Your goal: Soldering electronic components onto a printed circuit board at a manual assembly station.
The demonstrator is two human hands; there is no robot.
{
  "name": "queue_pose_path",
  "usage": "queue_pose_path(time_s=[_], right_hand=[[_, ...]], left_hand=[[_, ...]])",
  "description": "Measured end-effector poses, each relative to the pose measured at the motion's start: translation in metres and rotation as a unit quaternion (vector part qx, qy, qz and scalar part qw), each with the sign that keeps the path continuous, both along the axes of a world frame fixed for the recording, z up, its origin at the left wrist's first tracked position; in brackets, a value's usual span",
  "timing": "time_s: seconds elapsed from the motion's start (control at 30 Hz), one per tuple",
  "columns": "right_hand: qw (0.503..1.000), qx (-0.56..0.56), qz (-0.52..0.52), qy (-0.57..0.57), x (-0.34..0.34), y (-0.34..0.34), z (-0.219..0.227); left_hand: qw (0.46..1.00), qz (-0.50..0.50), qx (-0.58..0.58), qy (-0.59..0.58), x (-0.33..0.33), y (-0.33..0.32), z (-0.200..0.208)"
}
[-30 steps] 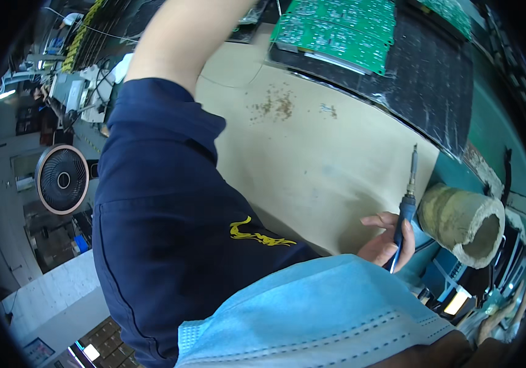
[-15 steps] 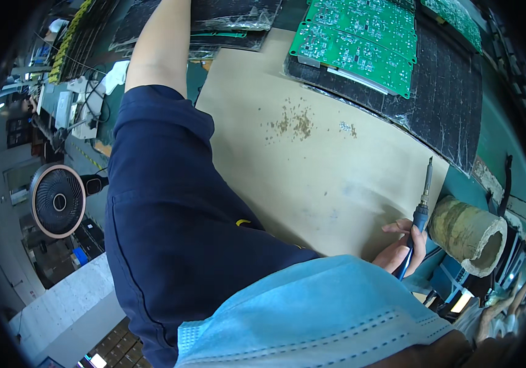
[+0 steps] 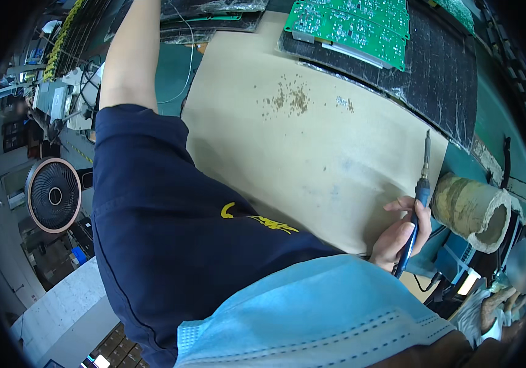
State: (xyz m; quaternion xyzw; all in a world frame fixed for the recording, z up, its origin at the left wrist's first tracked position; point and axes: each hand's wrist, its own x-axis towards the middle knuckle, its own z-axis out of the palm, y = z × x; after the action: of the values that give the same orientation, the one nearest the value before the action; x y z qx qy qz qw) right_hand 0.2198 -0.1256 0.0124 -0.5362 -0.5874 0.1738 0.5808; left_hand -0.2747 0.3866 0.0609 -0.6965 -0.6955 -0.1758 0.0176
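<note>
My right hand [image 3: 398, 236] is closed around the blue handle of a soldering iron [image 3: 422, 190], whose metal tip points away from me over the right side of a tan work sheet [image 3: 263, 165]. My left arm reaches past the far edge of the view, so its hand is hidden. Beside that forearm a thin, pale wire [image 3: 190, 55] hangs in a curve. Small brown bits [image 3: 290, 101] and a few silvery ones [image 3: 341, 102] lie scattered on the sheet. Green circuit boards [image 3: 355, 30] rest on a black panel [image 3: 441, 80] at the far right.
A hollow, tube-shaped block [image 3: 465, 205] stands right of my right hand, near a blue box [image 3: 453, 260]. More black panels [image 3: 214, 27] lie at the far left. A round fan [image 3: 54, 195] is off to the left, and another person [image 3: 502, 306] sits at lower right.
The view has shifted, and the boards sit higher in it. My left forearm has moved leftward, and the thin wire now shows beside it. The right hand keeps its hold on the soldering iron.
</note>
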Motion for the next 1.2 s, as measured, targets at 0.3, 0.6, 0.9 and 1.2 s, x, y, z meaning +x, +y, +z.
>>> queue_pose_path(time_s=[0.3, 0.6, 0.9, 1.2], right_hand=[[0.998, 0.009, 0.055, 0.027, 0.0, -0.008, 0.001], [0.996, 0.056, 0.072, 0.017, 0.002, -0.013, 0.011], [0.996, 0.049, 0.053, 0.05, -0.006, -0.014, 0.012], [0.996, -0.01, 0.075, 0.051, -0.013, -0.004, 0.015]], left_hand=[[0.777, 0.047, -0.154, -0.608, 0.057, -0.21, 0.038], [0.772, -0.005, -0.189, -0.607, 0.152, -0.426, 0.042], [0.705, -0.096, -0.432, -0.554, 0.215, -0.482, 0.002], [0.69, -0.285, -0.525, -0.409, 0.233, -0.475, -0.021]])
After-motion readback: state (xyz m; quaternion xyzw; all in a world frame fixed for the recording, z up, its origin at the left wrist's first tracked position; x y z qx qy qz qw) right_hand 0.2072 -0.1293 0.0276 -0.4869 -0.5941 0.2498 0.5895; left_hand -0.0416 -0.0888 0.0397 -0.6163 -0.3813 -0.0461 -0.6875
